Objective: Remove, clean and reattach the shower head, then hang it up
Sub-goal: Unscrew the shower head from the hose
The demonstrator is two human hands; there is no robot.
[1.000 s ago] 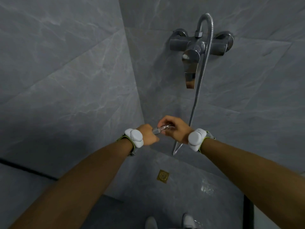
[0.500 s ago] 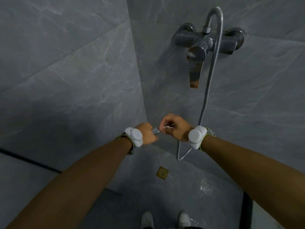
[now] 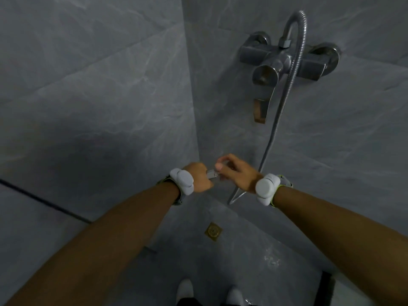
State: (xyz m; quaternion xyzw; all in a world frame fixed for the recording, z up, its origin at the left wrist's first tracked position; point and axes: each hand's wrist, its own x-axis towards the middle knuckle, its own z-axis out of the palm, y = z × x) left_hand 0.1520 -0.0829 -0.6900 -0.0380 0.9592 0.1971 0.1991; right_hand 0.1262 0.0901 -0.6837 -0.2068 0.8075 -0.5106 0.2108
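Left hand point(image 3: 199, 180) gripping chrome metal shower-hose connector point(image 3: 211, 174) to steady it; right hand point(image 3: 237, 174) fingertips pinching its nut, apparently for threading

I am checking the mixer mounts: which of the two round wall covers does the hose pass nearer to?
The right wall cover: the shower hose hangs just beside it, while the left wall cover lies across the mixer body.

both hands point(image 3: 220, 176) gripping hose point(image 3: 287, 91) fitting
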